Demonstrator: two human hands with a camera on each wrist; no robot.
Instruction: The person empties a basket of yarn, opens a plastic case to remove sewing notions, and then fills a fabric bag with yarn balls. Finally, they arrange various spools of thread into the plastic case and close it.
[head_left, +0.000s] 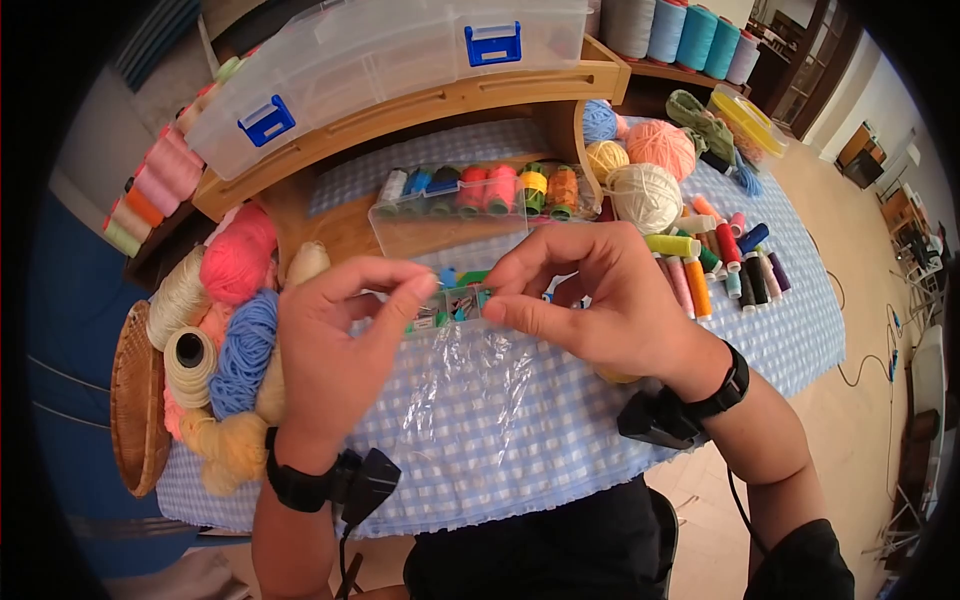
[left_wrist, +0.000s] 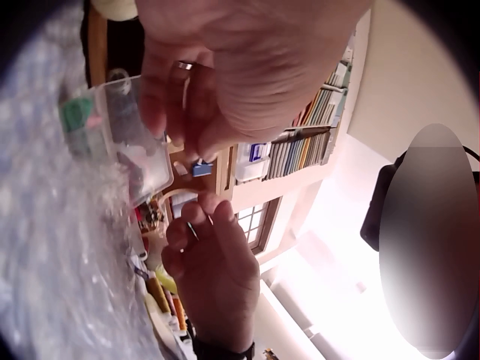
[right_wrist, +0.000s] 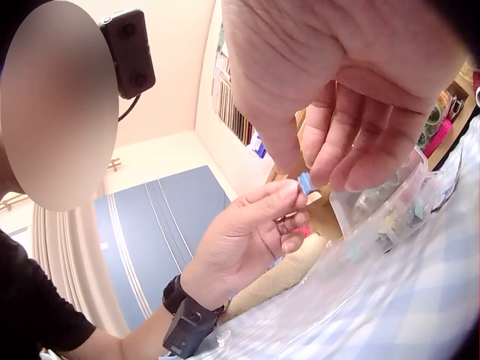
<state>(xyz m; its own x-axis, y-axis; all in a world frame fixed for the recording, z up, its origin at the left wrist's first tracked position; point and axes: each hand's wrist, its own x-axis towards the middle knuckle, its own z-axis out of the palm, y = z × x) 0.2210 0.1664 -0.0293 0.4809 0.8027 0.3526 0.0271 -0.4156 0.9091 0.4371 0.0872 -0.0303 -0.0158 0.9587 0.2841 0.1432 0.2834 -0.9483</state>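
Observation:
My left hand [head_left: 345, 345] pinches a small blue piece [right_wrist: 305, 184] between thumb and forefinger; its exact kind is too small to make out. Facing it, my right hand [head_left: 615, 300] has its thumb and forefinger close together, their tips near the blue piece, the other fingers bent. I cannot tell whether those tips hold anything. Beneath both hands lies a clear compartment box [head_left: 462, 303] with small green, blue and metallic items inside. Crinkled clear plastic film [head_left: 460, 385] spreads in front of the box on the checked tablecloth [head_left: 570, 440].
Behind, an open clear case [head_left: 400, 235] stands before a row of thread spools [head_left: 490, 190]. Yarn balls [head_left: 240, 265] and a wicker basket [head_left: 135, 400] are at left. More yarn [head_left: 645, 195] and loose spools [head_left: 735, 260] lie right. A large clear box [head_left: 390, 75] tops the wooden shelf.

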